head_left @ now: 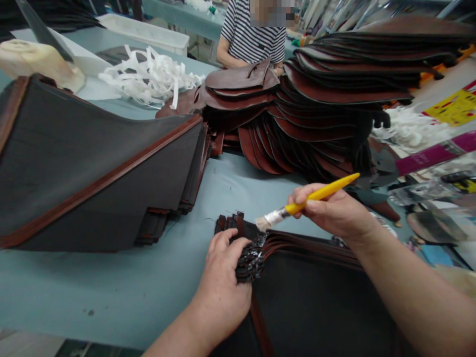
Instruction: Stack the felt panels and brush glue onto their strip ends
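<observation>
My right hand [327,208] grips a yellow-handled brush [329,189], its pale bristles low over the corner of a stack of dark pieces [316,287] with brown edges. Wet, shiny streaks cover the layered edges at that corner. My left hand [226,282] presses against the same corner, its fingers curled round the layered edges from the left. To the left lies another stack of dark pieces [96,193] with a brown strip running diagonally across the top one. The far ends of the near stack are hidden by my right arm and the picture's lower edge.
Piles of brown curved pieces [320,119] rise at the back right. White strips [148,74] lie in a heap beyond the left stack, near a white tray [145,33]. A person in a striped shirt [253,34] is across the blue-green table [130,297]. A purple object [435,154] is at right.
</observation>
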A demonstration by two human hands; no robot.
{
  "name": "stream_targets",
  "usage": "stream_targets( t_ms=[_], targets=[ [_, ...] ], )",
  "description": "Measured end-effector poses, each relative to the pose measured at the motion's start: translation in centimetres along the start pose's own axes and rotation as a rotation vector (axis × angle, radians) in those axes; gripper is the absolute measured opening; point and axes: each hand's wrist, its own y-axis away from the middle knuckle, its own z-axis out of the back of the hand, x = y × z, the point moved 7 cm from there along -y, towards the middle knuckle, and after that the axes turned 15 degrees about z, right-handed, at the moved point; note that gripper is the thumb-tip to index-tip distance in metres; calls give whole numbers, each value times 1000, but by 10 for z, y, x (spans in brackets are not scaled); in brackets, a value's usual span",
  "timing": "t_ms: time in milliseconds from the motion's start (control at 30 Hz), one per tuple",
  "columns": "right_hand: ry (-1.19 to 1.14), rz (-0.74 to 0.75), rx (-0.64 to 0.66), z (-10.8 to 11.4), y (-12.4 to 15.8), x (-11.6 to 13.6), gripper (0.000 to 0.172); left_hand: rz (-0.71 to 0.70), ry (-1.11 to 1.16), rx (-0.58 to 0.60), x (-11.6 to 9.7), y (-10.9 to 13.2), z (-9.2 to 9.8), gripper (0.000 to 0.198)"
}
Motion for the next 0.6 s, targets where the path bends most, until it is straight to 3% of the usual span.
stream_targets(
  t_ms=[67, 100, 267, 433, 600],
  targets=[
    [-20, -19, -163, 6, -6, -13, 17, 30, -42, -24, 4, -1, -1, 48],
    [-19, -39, -184, 4, -10, -23, 18, 45, -57, -19, 5, -1, -2, 49],
    [87, -122, -101, -18, -23, -77, 21, 103, -103, -10, 9, -1, -4, 54],
    [40, -47, -270, -6, -21, -72, 20, 147, -126, 18, 14, -2, -5, 59],
    [114, -109, -91, -24, -20, -72, 18, 92, -106, -4, 9, -2, -3, 56]
  ],
)
